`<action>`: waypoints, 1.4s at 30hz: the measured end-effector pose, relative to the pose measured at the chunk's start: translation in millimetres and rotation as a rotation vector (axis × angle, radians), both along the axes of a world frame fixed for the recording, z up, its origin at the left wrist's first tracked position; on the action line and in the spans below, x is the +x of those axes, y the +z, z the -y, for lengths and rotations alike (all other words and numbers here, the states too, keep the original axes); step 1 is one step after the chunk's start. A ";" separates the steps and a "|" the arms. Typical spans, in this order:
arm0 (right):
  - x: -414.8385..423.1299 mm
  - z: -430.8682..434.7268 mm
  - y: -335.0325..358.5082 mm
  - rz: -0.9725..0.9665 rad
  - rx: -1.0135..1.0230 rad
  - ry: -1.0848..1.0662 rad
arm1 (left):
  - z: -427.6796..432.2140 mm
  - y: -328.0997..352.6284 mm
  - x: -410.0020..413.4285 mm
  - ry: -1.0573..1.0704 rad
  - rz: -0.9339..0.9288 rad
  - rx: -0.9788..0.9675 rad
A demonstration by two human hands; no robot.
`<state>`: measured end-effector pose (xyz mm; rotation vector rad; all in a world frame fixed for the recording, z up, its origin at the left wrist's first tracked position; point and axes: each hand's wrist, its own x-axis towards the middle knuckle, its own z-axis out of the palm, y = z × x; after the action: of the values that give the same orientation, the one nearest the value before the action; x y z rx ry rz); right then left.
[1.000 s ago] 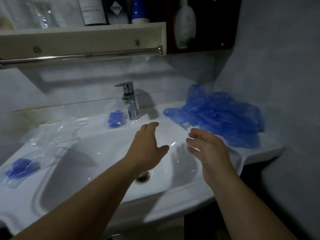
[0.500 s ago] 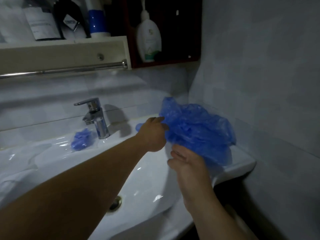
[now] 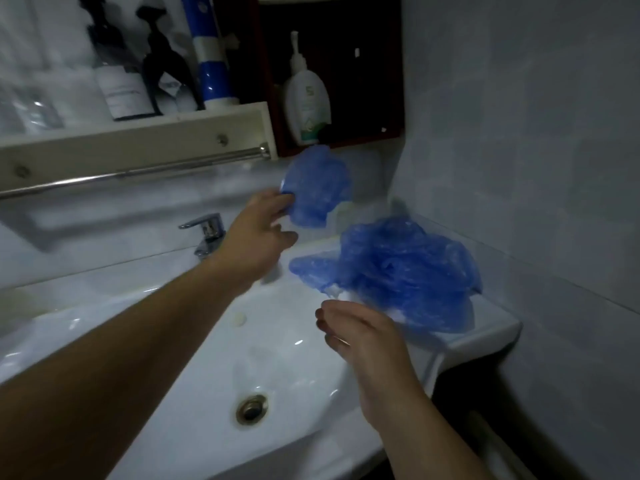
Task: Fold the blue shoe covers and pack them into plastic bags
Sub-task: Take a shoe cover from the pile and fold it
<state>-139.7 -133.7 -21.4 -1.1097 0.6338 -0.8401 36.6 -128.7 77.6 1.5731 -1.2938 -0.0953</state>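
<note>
One shoe cover, one pile

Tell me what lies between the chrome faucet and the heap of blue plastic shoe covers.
Head view: the left hand, holding one crumpled blue shoe cover.

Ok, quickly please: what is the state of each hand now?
Left hand: pinches one blue shoe cover, held up above the pile.
Right hand: open, holds nothing, beside the pile.

White pump bottle: large "5". Dark bottle label: print blurred, unreadable.
</note>
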 end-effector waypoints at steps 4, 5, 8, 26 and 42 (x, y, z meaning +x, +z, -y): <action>7.1 -25.9 8.9 0.201 0.232 0.177 | -99.0 -10.4 -25.6 -0.168 -0.533 -0.179; 8.9 -29.9 8.9 0.206 0.251 0.213 | -120.5 -17.5 -29.5 -0.189 -0.599 -0.198; 13.4 -40.1 10.5 0.216 0.264 0.286 | -167.0 -44.7 -32.3 -0.243 -0.712 -0.243; 15.6 -54.6 -18.1 -0.114 -0.491 0.001 | -201.8 -93.0 -33.5 0.012 -0.605 0.047; -2.3 -47.6 -16.5 -0.112 -0.189 0.130 | -218.1 -96.9 -14.6 -0.071 -0.562 0.166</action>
<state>-142.0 -86.1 -37.9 -1.3627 0.5765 -0.7408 22.0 89.5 -19.2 1.4904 -0.9096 -0.6566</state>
